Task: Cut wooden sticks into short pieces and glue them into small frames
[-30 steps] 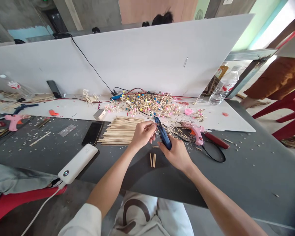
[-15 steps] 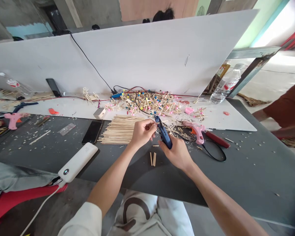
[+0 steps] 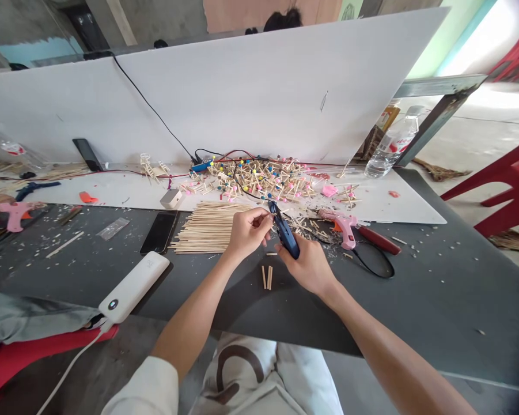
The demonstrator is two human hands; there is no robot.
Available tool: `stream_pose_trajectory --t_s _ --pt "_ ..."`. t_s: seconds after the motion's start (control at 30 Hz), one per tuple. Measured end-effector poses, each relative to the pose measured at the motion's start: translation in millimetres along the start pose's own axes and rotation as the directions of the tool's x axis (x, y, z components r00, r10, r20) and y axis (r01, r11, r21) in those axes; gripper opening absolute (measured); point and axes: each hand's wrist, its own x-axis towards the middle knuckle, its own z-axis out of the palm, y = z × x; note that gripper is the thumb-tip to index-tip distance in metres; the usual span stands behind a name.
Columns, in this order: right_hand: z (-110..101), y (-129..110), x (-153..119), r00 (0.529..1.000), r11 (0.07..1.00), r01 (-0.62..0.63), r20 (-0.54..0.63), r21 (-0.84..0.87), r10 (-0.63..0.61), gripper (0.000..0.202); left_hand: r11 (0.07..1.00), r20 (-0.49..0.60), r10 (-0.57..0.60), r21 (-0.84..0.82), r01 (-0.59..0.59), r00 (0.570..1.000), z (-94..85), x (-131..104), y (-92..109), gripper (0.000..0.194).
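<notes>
My right hand (image 3: pixel 309 262) is wrapped round a pair of blue-handled pliers (image 3: pixel 285 233), whose head points up and away from me. Close to that head, my left hand (image 3: pixel 250 230) is closed in a pinch; whatever sits between its fingertips is too small to make out. Below both hands, several short cut sticks (image 3: pixel 266 278) lie on the dark table. A layer of long thin wooden sticks (image 3: pixel 203 230) spreads out beside and partly behind my left hand.
Behind is a heap of small stick pieces with coloured balls (image 3: pixel 259 178). To the right lie a pink glue gun (image 3: pixel 345 227) and a red-handled tool (image 3: pixel 378 239). On the left are a phone (image 3: pixel 159 231) and a white power bank (image 3: pixel 133 287). A white board (image 3: pixel 242 98) stands across the back.
The view has shifted slightly. Both hands hold nearly the same pose by the pliers. At the right edge, a person's leg has gone from view and a red chair shows there.
</notes>
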Motion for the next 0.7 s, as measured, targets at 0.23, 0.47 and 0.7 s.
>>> stream_pose_trajectory --t_s 0.23,0.47,0.7 --pt "0.4 -0.3 0.5 1.0 1.0 -0.01 0.009 0.009 0.01 0.024 0.999 0.005 -0.023 -0.024 0.023 1.0 0.7 0.6 -1.2 0.028" --pt "0.2 -3.3 -1.0 1.0 1.0 -0.029 0.006 -0.007 0.029 0.024 0.99 0.021 -0.07 -0.118 0.073 0.997 3.7 0.9 -2.7 0.028" --pt "1.4 -2.3 -0.1 0.998 0.997 -0.06 0.019 -0.053 0.061 0.017 0.986 0.016 -0.091 -0.141 0.092 0.996 6.0 0.7 -6.1 0.027"
